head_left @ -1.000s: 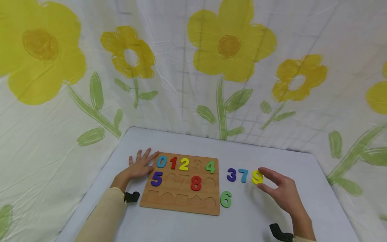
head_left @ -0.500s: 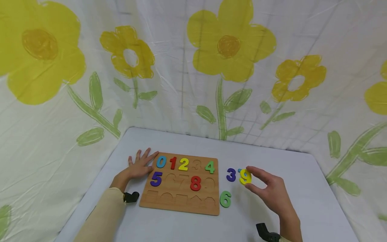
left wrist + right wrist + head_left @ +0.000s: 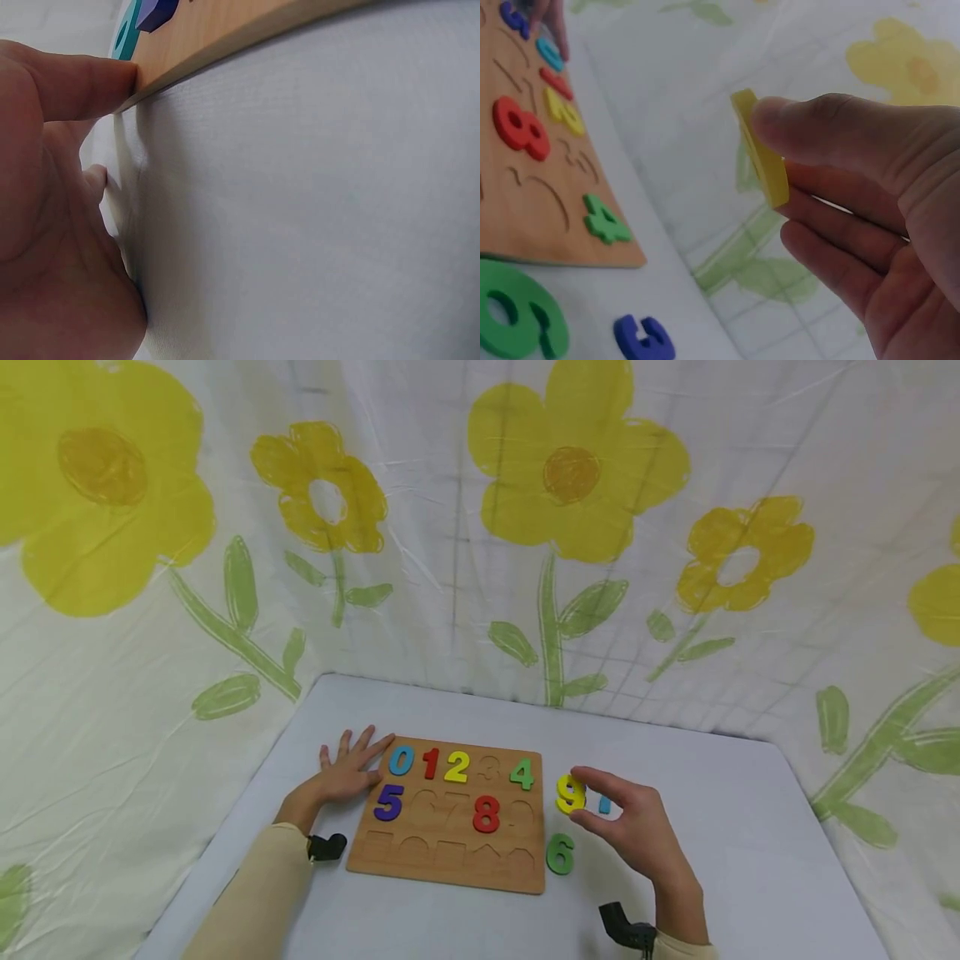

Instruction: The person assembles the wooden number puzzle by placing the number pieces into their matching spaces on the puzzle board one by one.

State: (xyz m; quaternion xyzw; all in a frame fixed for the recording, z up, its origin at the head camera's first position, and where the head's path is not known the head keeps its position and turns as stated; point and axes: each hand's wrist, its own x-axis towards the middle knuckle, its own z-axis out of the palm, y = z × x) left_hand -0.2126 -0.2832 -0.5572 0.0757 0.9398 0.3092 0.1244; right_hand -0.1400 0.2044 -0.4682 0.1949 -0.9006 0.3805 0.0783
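Note:
My right hand (image 3: 637,831) pinches a yellow number 9 (image 3: 765,165) between thumb and fingers, above the table just right of the wooden number puzzle board (image 3: 431,823). With spread fingers, my left hand (image 3: 347,778) rests at the board's left edge; its thumb touches that edge in the left wrist view. Seated in the board are 0, 1, 2, 4, 5 and a red 8 (image 3: 534,140); other recesses are bare. A green 6 (image 3: 553,858) lies by the board's right side. The blue 7 (image 3: 604,804) is partly covered by my right hand. A purple 3 (image 3: 641,346) shows only in the right wrist view.
The white table (image 3: 750,843) backs onto a pale curtain (image 3: 427,610) printed with yellow flowers. Black wrist-camera mounts stick out from both wrists, the right one (image 3: 622,928) low over the table.
My right hand has carried the yellow 9 leftward, past the 7 and over the 3's place, nearer the board. My left hand and the board have stayed put.

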